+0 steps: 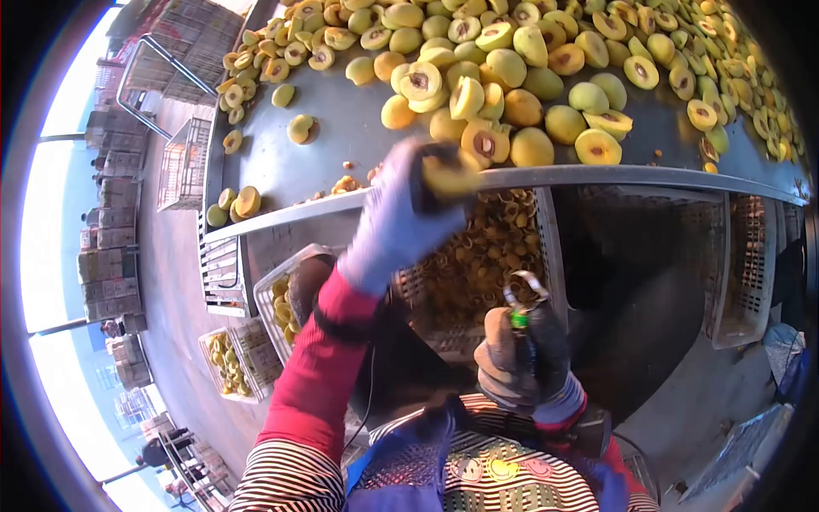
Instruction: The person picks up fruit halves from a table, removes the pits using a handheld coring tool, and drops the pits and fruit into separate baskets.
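Over the front edge of the metal table is my left hand [409,205], in a pale glove with a dark palm. It is blurred by motion, with its fingers around a yellow peach half [450,175]. Lower down, near my lap, my right hand [525,358] wears a dark and tan glove. Its fingers wrap the handle of a pitting knife [519,317], which has a green band and a curved metal loop pointing up. Many halved peaches [503,64], some with brown pits showing, are heaped on the table [341,111].
Under the table edge, a crate [546,230] holds brownish pits and scraps. Another crate [294,260] with peach pieces stands beside my left leg. Farther left on the floor sits a crate of peaches [223,363]. Stacked crates [115,222] line the far left side.
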{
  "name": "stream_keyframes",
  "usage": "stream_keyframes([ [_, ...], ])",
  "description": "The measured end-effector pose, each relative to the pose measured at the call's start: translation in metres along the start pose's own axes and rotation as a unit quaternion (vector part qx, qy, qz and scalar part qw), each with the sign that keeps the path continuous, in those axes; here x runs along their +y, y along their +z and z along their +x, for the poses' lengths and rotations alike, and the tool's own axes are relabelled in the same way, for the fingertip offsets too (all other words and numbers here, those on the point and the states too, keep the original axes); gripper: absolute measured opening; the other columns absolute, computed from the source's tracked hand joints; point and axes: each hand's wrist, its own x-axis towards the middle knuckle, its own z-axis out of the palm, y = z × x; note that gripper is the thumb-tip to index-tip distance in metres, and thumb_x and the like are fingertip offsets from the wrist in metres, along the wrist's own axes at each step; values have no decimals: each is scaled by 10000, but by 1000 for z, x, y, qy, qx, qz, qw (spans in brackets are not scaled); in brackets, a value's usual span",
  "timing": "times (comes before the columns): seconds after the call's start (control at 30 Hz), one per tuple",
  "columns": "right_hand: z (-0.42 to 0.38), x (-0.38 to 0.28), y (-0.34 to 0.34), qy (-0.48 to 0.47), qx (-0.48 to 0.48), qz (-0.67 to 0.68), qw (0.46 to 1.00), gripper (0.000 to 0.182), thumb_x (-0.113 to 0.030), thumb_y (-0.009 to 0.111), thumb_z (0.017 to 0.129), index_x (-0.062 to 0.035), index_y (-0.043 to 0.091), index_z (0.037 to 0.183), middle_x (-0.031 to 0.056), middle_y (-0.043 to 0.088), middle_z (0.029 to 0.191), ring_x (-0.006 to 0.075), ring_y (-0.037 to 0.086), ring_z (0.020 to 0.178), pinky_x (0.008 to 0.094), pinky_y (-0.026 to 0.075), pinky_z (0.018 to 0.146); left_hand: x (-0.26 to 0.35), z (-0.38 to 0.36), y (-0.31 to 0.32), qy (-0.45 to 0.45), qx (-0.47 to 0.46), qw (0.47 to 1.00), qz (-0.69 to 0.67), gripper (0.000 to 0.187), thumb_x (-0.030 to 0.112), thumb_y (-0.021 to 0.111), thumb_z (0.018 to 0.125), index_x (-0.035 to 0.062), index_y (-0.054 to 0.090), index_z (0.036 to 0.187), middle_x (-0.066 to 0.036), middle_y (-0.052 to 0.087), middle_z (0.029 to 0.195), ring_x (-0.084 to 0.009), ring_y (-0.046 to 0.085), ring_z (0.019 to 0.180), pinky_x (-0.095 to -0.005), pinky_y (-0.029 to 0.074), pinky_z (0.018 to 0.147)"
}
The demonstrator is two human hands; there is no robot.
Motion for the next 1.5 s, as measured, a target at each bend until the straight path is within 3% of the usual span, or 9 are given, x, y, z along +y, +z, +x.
stream_keyframes([
  [0.23, 23, 3, -21, -187, 324, -532, 760, 285, -330, 515, 964, -57, 595, 977, -31, 501, 629, 33, 438, 513, 166, 363, 469, 21, -89, 7, 11, 14, 998, 58, 642, 21, 711, 628, 60, 491, 1229, -163, 543, 1163, -366, 557, 1057, -412, 477, 871],
  [0.27, 7, -11, -18, -44, 226, -140, 963, 198, -191, 562, 940, -23, 580, 1042, -2, 575, 803, 21, 519, 715, 162, 434, 633, 25, -95, 8, 5, -2, 1000, 26, 696, 15, 701, 632, 52, 453, 1281, -179, 520, 1204, -370, 538, 1096, -404, 467, 897],
  [0.57, 20, 9, -2, -96, 264, -480, 831, 280, -82, 665, 836, 11, 549, 1073, 39, 613, 929, 75, 559, 847, 225, 463, 768, 40, -120, 13, -285, -31, 891, -352, 438, 319, 519, 967, -3, 491, 1261, -55, 600, 1050, -101, 543, 941, -241, 435, 845],
  [0.8, 4, 44, 2, -266, 229, -794, 497, 292, -125, 605, 880, 68, 510, 1076, 220, 593, 771, 369, 622, 674, 378, 477, 581, 49, -133, 53, -284, 184, 846, -411, 307, 283, 482, 987, -5, 573, 1047, -48, 596, 923, -91, 541, 827, -254, 459, 740],
  [1.23, -17, 60, -25, -282, 175, -827, 454, 346, -115, 529, 929, 94, 469, 1199, 238, 595, 988, 353, 604, 868, 376, 486, 758, 47, -146, 53, -189, 110, 951, -218, 191, 163, 465, 965, -4, 551, 998, -167, 589, 947, -275, 598, 731, -335, 476, 623],
  [1.27, -24, 58, -20, -147, 285, -641, 697, 332, -100, 507, 941, 81, 465, 1216, 235, 560, 1094, 308, 589, 938, 379, 477, 819, 36, -152, 55, -80, 86, 991, -61, 144, 67, 485, 941, -27, 542, 1034, -203, 584, 978, -347, 596, 754, -370, 494, 623],
  [1.37, -37, 65, -67, -192, 318, -630, 682, 326, -130, 509, 951, 71, 477, 1206, 215, 563, 1101, 268, 583, 978, 402, 463, 867, 32, -141, 46, -24, 0, 998, -60, 187, 10, 515, 915, -42, 532, 1094, -211, 581, 999, -369, 592, 771, -386, 510, 655],
  [1.4, -36, 57, -64, -273, 183, -841, 429, 316, -226, 511, 965, 37, 520, 1141, 167, 614, 941, 206, 616, 785, 344, 509, 688, 33, -133, 43, -59, -30, 989, -134, 237, 88, 529, 932, -39, 533, 1133, -189, 590, 1010, -294, 613, 788, -352, 505, 678],
  [1.5, -21, 44, 0, -40, 279, -348, 894, 354, -362, 472, 975, -19, 549, 1014, 83, 575, 695, 147, 516, 493, 255, 423, 449, 48, -114, 44, -188, -10, 925, -331, 236, 154, 516, 940, -17, 571, 1093, -120, 627, 960, -117, 582, 843, -296, 484, 747],
])
